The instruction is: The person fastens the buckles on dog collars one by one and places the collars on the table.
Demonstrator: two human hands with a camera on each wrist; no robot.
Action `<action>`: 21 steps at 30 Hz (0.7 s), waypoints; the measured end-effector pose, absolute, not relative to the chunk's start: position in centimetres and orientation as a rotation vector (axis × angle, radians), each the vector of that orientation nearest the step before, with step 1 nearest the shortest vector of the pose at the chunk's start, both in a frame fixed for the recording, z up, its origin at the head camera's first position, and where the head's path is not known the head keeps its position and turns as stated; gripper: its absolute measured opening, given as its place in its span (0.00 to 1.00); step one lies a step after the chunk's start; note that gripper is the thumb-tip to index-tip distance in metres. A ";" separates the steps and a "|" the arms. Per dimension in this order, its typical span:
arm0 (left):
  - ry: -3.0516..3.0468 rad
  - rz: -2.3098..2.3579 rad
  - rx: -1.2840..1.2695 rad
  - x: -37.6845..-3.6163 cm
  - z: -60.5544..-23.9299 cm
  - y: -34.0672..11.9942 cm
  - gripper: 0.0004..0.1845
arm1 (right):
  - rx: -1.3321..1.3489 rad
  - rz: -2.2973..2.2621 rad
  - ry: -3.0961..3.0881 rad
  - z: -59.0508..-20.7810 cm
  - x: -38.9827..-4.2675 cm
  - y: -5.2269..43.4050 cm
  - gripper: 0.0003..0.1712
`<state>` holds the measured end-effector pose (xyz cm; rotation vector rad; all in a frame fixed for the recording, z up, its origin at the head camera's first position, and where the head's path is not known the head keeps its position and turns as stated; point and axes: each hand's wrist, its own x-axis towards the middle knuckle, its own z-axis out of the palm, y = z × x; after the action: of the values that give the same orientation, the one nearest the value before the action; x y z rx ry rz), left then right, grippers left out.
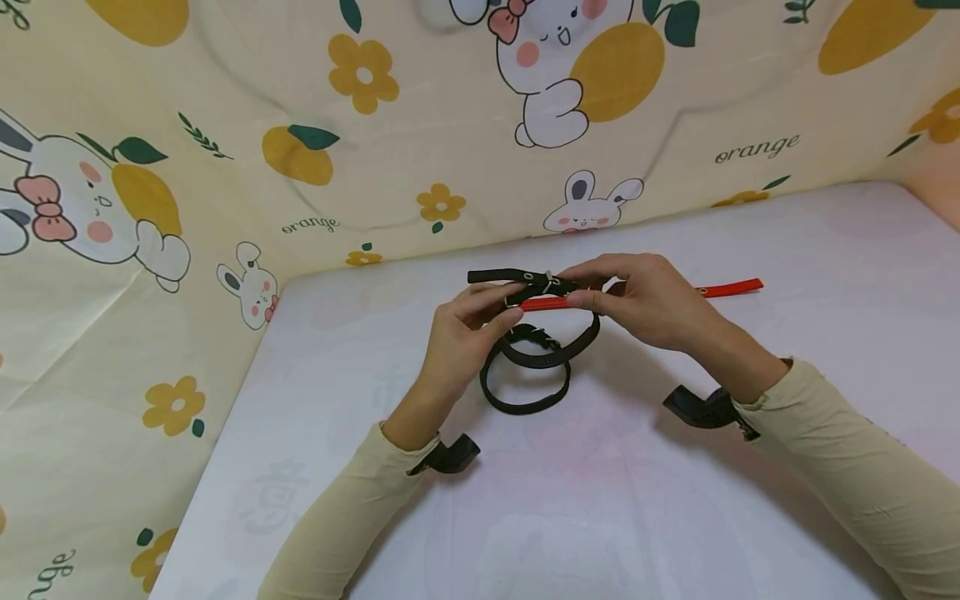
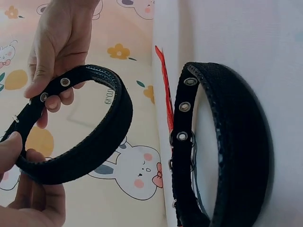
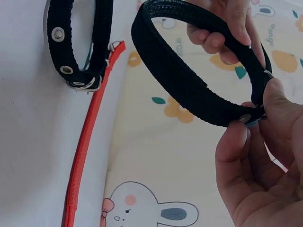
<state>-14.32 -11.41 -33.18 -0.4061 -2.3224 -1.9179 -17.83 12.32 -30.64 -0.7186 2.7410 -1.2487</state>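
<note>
Above the table, the left hand and right hand are pinching a black collar between thumbs and fingers. A second collar is resting on the table below, a red strap lying behind.

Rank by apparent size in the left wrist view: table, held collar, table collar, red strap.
1. White table
2. Held collar and table collar: left unranked; the latter seems nearer the camera
3. Red strap, a thin sliver
</note>
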 end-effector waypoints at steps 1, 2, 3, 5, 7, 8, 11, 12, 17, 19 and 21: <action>-2.316 -1.927 -0.412 -14.3 -33.2 -11.4 0.17 | -0.722 -1.249 2.742 -30.6 -17.8 12.3 0.17; -2.308 -1.937 -0.419 -14.3 -33.2 -11.4 0.17 | -0.725 -1.248 2.743 -30.6 -17.8 12.3 0.17; -2.299 -1.946 -0.425 -14.3 -33.2 -11.4 0.17 | -0.727 -1.245 2.743 -30.6 -17.8 12.4 0.17; -2.287 -1.951 -0.435 -14.4 -33.2 -11.3 0.17 | -0.725 -1.235 2.741 -30.5 -17.8 12.4 0.18; -2.281 -1.924 -0.422 -14.4 -33.2 -11.4 0.17 | -0.719 -1.225 2.738 -30.4 -17.8 12.5 0.18; -2.275 -1.915 -0.405 -14.5 -33.2 -11.4 0.17 | -0.713 -1.220 2.738 -30.4 -17.9 12.5 0.19; -2.267 -1.902 -0.325 -14.6 -33.3 -11.5 0.17 | -0.691 -1.222 2.732 -30.2 -17.9 12.7 0.18; -2.264 -1.911 -0.292 -14.6 -33.3 -11.5 0.17 | -0.685 -1.226 2.730 -30.2 -17.9 12.7 0.18; -2.244 -2.049 -0.179 -14.8 -33.2 -11.6 0.19 | -0.677 -1.259 2.721 -30.3 -17.9 12.7 0.17; -2.242 -2.105 -0.127 -14.8 -33.2 -11.6 0.19 | -0.679 -1.265 2.723 -30.3 -17.9 12.7 0.17; -2.244 -2.153 -0.073 -14.9 -33.2 -11.7 0.18 | -0.676 -1.265 2.724 -30.4 -17.9 12.7 0.16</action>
<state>-14.86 -11.67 -33.19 -0.0728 -2.2435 -2.1535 -17.91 12.73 -30.41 -0.6763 2.7238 -1.2648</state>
